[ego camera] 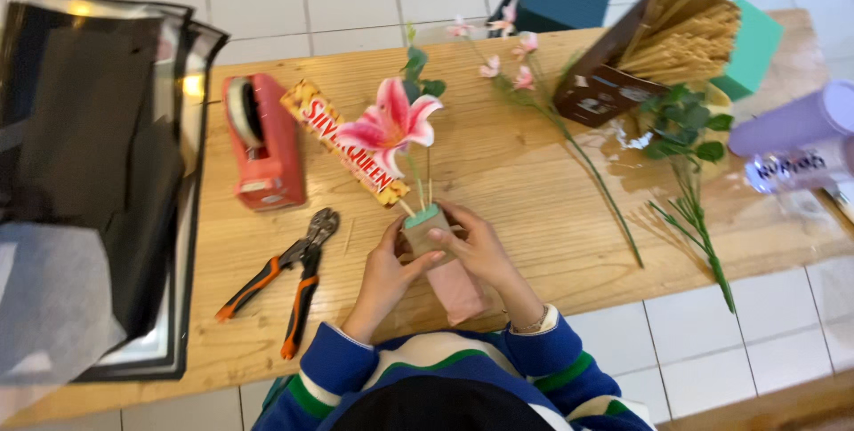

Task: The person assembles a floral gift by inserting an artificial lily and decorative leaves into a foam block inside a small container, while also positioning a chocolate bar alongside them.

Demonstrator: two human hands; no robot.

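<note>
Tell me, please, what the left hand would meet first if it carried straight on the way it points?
Probably the chocolate bar beyond the small block the left hand holds; depth is unclear.

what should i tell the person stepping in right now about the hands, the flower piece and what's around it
Left hand and right hand both clasp the small paper-wrapped block with green foam on top, held over the wooden table.
Done: a pink lily and thin sticks stand in the foam.
Not yet used: pink blossom stem, green leafy sprigs, box of sticks, wrapped bar.
Orange-handled pliers and red tape dispenser lie to the left, untouched.
</note>
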